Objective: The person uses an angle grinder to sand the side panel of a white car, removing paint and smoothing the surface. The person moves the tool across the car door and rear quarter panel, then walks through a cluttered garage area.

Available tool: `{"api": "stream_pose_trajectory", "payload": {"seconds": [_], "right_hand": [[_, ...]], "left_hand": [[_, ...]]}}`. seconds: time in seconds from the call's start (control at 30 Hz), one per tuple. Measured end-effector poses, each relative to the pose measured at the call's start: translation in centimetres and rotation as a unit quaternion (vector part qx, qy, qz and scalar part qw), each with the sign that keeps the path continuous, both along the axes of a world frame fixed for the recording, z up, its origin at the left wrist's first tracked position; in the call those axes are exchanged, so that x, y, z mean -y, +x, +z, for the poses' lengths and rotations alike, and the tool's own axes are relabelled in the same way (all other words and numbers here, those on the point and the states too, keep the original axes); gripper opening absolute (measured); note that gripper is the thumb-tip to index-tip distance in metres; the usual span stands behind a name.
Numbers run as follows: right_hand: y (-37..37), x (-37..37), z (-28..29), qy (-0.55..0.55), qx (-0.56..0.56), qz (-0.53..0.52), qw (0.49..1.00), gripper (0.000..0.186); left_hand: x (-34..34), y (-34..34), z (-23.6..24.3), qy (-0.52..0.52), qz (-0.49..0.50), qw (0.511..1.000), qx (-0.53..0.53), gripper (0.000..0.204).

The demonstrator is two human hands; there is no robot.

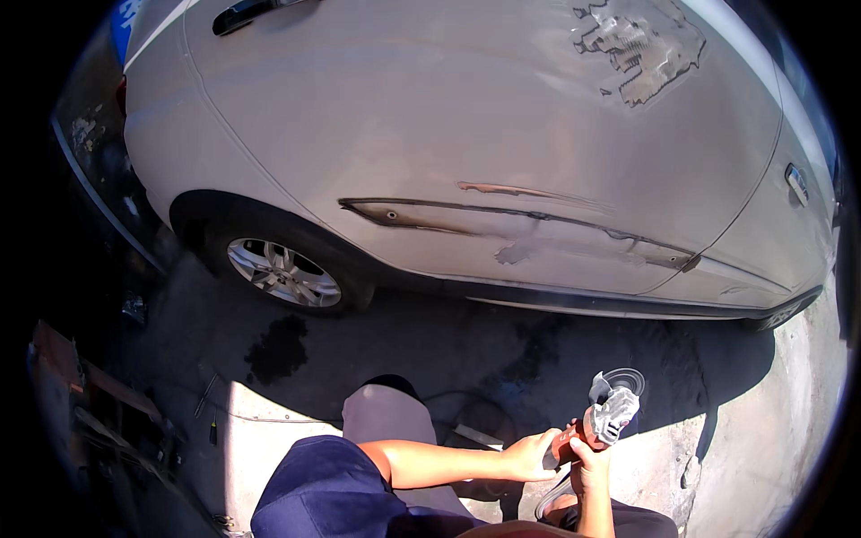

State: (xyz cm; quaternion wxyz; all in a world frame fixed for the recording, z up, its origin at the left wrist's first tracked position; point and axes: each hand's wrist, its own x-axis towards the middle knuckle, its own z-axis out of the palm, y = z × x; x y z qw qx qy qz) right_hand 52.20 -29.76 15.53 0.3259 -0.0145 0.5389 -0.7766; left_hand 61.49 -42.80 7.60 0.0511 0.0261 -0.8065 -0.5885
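Tool: angle grinder [603,415], held in both hands above the concrete ground.
Body: reddish-orange, mostly hidden under the grip.
Head: grey metal, dusty and worn.
Guard and disc: round, at the far end, tilted up and to the right.
Pose: slanted, rear end low toward the person, head raised toward the car.
Place: low right of centre, at the edge of the car's shadow, well apart from the door panel.

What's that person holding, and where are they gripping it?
An angle grinder. Both hands, left hand and right hand, grip its reddish body behind the disc.
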Motion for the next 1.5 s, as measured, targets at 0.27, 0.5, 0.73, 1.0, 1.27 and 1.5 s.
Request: {"api": "stream_pose_trajectory", "payload": {"seconds": [0.27, 0.5, 0.73, 1.0, 1.27, 1.5], "right_hand": [[-0.7, 0.2, -1.1, 0.005, -0.002, 0.031, 1.0, 0.062], [-0.8, 1.1, -0.9, 0.009, 0.002, 0.004, 1.0, 0.05], [-0.2, 1.5, -0.8, 0.048, -0.013, 0.018, 0.999, 0.048], [-0.3, 1.4, -1.1, 0.081, -0.126, 0.0, 0.989, 0.04], [-8.1, 6.4, 13.9, 0.072, -0.344, -0.089, 0.932, 0.049], [-10.3, 13.3, 28.2, 0.145, -0.513, -0.072, 0.843, 0.047]], "left_hand": [[0.3, -0.4, -0.6, -0.071, 0.003, 0.997, 0.023, 0.084], [0.2, -0.6, 1.2, -0.035, 0.017, 0.998, 0.043, 0.08], [0.5, 0.0, 0.8, -0.04, 0.017, 0.997, 0.071, 0.081], [-0.4, -0.6, 2.8, -0.016, 0.04, 0.996, 0.077, 0.071], [2.1, -9.4, 16.0, 0.101, 0.041, 0.992, -0.065, 0.081], [6.9, -13.7, 27.2, 0.09, 0.109, 0.964, -0.225, 0.083]]}}
